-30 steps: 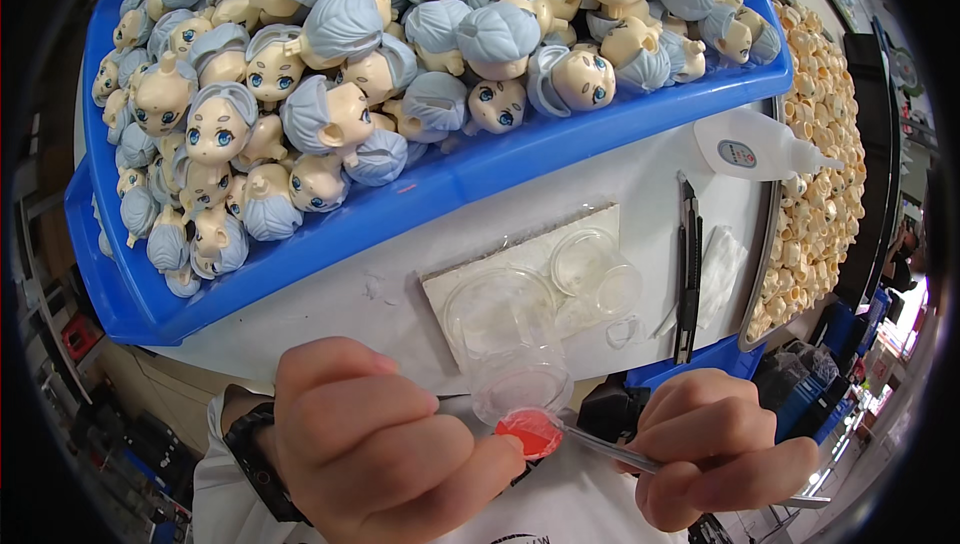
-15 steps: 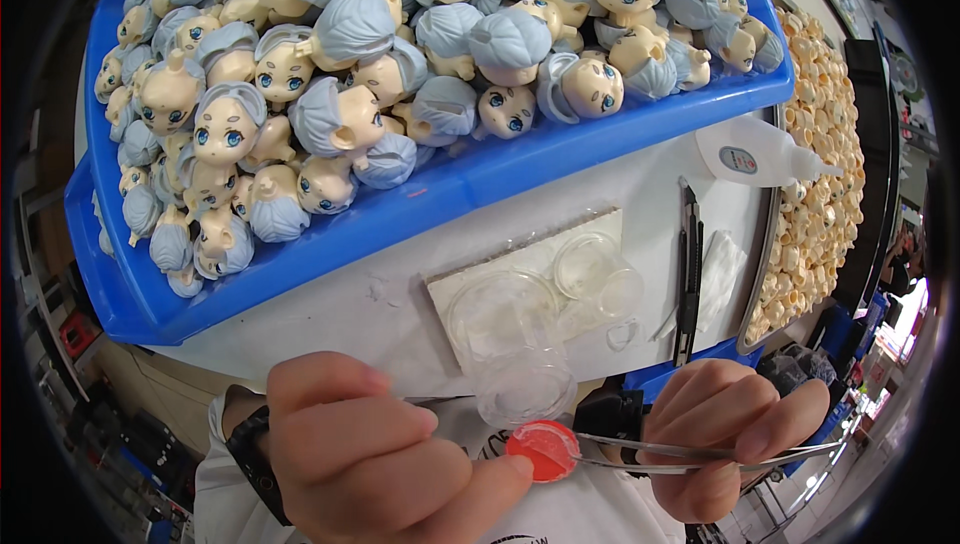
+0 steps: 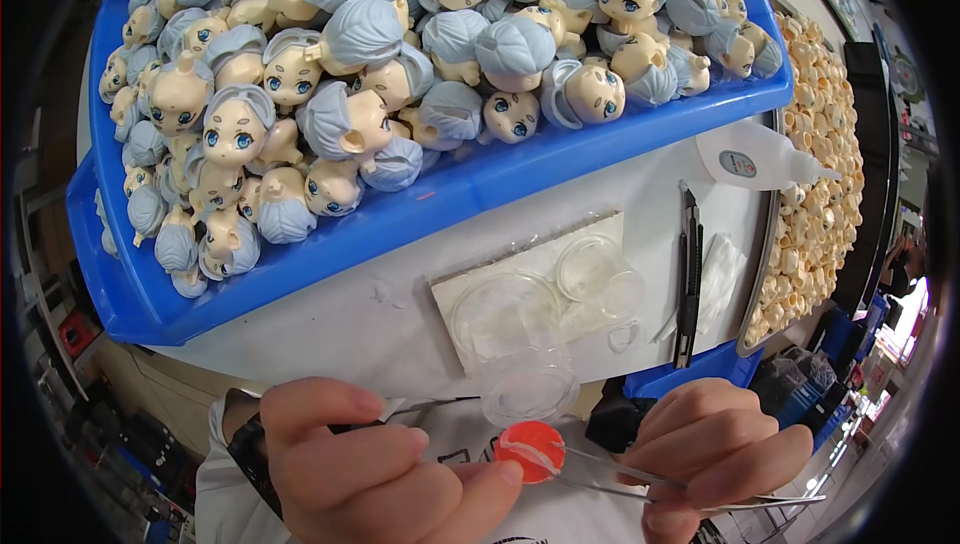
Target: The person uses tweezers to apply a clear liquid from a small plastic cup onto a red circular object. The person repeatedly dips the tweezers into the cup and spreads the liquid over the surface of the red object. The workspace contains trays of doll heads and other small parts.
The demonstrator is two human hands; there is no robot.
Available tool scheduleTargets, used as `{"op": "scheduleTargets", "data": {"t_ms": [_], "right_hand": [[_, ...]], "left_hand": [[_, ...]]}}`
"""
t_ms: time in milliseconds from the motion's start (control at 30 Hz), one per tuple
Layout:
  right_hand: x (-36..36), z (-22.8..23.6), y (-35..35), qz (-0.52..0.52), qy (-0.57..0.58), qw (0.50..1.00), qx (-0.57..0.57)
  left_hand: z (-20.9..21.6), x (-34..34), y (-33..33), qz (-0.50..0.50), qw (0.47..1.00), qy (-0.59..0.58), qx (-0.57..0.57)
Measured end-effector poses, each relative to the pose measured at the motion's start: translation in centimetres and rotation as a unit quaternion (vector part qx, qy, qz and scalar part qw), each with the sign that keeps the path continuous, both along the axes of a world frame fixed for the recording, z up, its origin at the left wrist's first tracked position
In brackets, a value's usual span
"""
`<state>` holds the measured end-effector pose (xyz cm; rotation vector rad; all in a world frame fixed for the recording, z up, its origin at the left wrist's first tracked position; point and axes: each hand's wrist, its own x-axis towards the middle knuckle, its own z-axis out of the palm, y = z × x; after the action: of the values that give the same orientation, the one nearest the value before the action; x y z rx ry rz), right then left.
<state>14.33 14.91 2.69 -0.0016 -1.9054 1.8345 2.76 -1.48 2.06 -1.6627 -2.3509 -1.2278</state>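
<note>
In front of my chest, my left hand (image 3: 375, 469) has its fingers curled, and one fingertip presses the rim of a small red disc (image 3: 530, 451). A pale strip runs across the disc's face. My right hand (image 3: 715, 444) grips metal tweezers (image 3: 640, 479), whose tips reach the disc's right side. Just above the disc, a clear round plastic cup (image 3: 528, 389) overhangs the table's near edge. It adjoins other clear round dishes (image 3: 505, 309) on a pale rectangular board (image 3: 455, 294). Whatever lies inside my left hand's curled fingers is hidden.
A blue bin (image 3: 440, 199) heaped with grey-blue-haired doll heads (image 3: 235, 129) fills the table's far side. To the right lie a white squeeze bottle (image 3: 750, 154), a black utility knife (image 3: 689, 279), a white tissue (image 3: 720, 274) and a tray of cream-coloured parts (image 3: 815, 184).
The red disc has shifted slightly left and turned, with its pale strip now across the middle. My right hand and the tweezers have moved a little left; the tweezers' tilt has changed.
</note>
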Motion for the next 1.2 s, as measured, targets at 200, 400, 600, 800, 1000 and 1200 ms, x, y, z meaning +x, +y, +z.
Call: {"op": "scheduleTargets", "data": {"t_ms": [200, 400, 600, 800, 1000, 1200], "right_hand": [[-0.8, -0.5, -0.3, 0.014, 0.022, 0.997, 0.074], [-0.6, -0.2, -1.3, -0.020, 0.081, 0.993, 0.083], [0.0, -1.3, -1.6, -0.009, 0.108, 0.993, 0.045], [-0.2, -1.4, -2.1, -0.022, 0.130, 0.989, 0.060], [-0.3, -1.4, -3.2, -0.075, 0.136, 0.987, 0.038], [0.3, -0.9, -3.7, -0.113, 0.125, 0.984, 0.050]], "left_hand": [[-0.7, -0.7, 0.5, -0.033, 0.998, 0.030, 0.048], [-1.4, -1.8, 0.8, -0.076, 0.985, 0.013, 0.153], [-0.5, -2.1, 0.1, -0.036, 0.991, -0.122, 0.033], [0.6, -3.1, 0.1, -0.068, 0.981, -0.162, -0.080], [-0.1, -3.3, 0.9, -0.121, 0.965, -0.224, -0.063], [0.3, -2.7, 1.3, -0.099, 0.964, -0.241, -0.047]]}}
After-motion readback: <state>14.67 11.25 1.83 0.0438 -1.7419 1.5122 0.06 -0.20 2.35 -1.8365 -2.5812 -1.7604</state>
